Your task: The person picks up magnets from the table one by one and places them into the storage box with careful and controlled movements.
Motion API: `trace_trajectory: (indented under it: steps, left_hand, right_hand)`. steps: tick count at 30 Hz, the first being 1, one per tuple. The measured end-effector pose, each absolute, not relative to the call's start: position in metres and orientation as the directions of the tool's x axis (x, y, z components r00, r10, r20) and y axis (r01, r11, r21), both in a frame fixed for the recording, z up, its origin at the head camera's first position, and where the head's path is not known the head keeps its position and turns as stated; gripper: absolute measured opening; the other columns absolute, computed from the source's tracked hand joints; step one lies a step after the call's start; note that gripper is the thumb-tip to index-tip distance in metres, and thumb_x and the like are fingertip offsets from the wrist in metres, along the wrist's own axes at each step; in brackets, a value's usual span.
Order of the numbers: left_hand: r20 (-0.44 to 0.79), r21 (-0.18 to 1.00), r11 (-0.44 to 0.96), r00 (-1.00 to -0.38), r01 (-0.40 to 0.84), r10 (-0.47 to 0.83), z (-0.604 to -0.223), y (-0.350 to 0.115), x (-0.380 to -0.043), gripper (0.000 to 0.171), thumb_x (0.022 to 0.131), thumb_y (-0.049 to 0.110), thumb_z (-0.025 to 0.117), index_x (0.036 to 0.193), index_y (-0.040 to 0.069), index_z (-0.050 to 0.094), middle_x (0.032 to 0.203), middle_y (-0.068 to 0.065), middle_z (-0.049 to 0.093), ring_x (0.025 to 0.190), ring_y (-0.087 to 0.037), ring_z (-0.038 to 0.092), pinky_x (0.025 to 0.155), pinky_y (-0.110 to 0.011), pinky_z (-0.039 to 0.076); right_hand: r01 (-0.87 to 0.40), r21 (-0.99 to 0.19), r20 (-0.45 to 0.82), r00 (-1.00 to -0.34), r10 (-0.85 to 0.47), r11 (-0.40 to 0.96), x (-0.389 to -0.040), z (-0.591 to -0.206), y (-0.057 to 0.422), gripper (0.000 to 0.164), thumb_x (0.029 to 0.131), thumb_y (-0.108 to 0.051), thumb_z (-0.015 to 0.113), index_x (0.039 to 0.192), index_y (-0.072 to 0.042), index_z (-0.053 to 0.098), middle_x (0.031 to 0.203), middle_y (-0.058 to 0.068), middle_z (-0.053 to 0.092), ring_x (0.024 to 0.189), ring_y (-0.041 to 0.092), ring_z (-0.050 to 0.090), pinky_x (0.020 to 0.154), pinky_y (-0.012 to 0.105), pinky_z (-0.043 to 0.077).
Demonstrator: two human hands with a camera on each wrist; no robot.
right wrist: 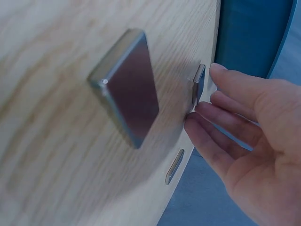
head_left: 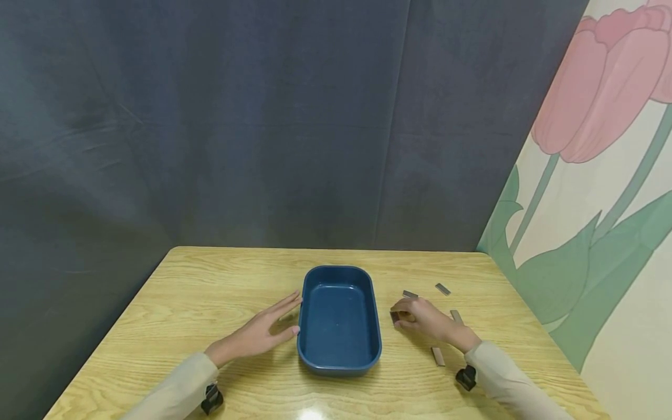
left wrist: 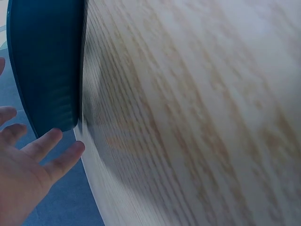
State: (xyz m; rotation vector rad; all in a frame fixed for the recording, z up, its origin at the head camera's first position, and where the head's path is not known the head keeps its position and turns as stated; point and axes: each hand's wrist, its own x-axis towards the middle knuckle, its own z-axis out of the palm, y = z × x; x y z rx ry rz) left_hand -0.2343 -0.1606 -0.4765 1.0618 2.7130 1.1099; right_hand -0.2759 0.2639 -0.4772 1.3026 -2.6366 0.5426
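Observation:
A blue rectangular tray (head_left: 340, 368) with rounded corners stands on the wooden table. To its left my left hand (head_left: 259, 333) spreads its fingers, the tips at the tray's side; the left wrist view shows these fingers (left wrist: 47, 148) near the tray wall (left wrist: 47, 70). On the right, my right hand (head_left: 427, 319) reaches down to a small flat rectangular block (right wrist: 199, 84) with shiny metallic edges. Thumb and fingertips sit at its opposite ends, holding it at the table surface. The same block (head_left: 395, 318) looks dark in the head view, partly hidden by the fingers.
Similar blocks lie around the right hand: one behind it (head_left: 410, 294), another farther back (head_left: 443, 289), one by the wrist (head_left: 456, 317) and one nearer the front (head_left: 438, 356). A dark curtain (head_left: 273, 128) hangs behind the table, and a tulip-painted wall (head_left: 604, 233) stands at right.

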Motion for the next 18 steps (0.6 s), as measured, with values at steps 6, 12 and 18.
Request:
trace_trajectory:
  steps: [6, 12, 18]
  left_hand:
    - [0.189, 0.641, 0.514, -0.766, 0.571, 0.615, -0.4779, -0.1596, -0.2353, 0.068, 0.102, 0.045, 0.054, 0.157, 0.012, 0.03, 0.164, -0.003, 0.016, 0.147, -0.027, 0.021, 0.112, -0.057, 0.028]
    - [0.163, 0.66, 0.509, -0.768, 0.552, 0.62, -0.4784, -0.1585, -0.2359, 0.069, 0.101, 0.045, 0.054, 0.157, 0.013, 0.029, 0.164, -0.004, 0.016, 0.147, -0.026, 0.02, 0.112, -0.057, 0.028]
    - [0.151, 0.666, 0.509, -0.767, 0.546, 0.624, -0.4784, -0.1575, -0.2362, 0.069, 0.101, 0.046, 0.053, 0.157, 0.013, 0.029, 0.164, -0.005, 0.016, 0.147, -0.025, 0.02, 0.112, -0.056, 0.029]
  right_hand:
    - [-0.778, -0.26, 0.261, -0.627, -0.734, 0.572, -0.2773, -0.4788, 0.2643, 0.023, 0.086, -0.003, 0.076, 0.106, 0.006, 0.071, 0.097, 0.011, 0.069, 0.08, 0.014, 0.062, 0.065, 0.025, 0.053]
    - [-0.777, -0.247, 0.256, -0.628, -0.735, 0.578, -0.2773, -0.4779, 0.2627, 0.023, 0.085, -0.002, 0.076, 0.106, 0.005, 0.071, 0.099, 0.012, 0.07, 0.082, 0.017, 0.064, 0.066, 0.026, 0.054]
    - [-0.797, -0.225, 0.306, -0.604, -0.736, 0.56, -0.2769, -0.4796, 0.2622, 0.024, 0.082, 0.001, 0.078, 0.104, 0.005, 0.071, 0.096, 0.012, 0.069, 0.077, 0.015, 0.06, 0.062, 0.025, 0.051]
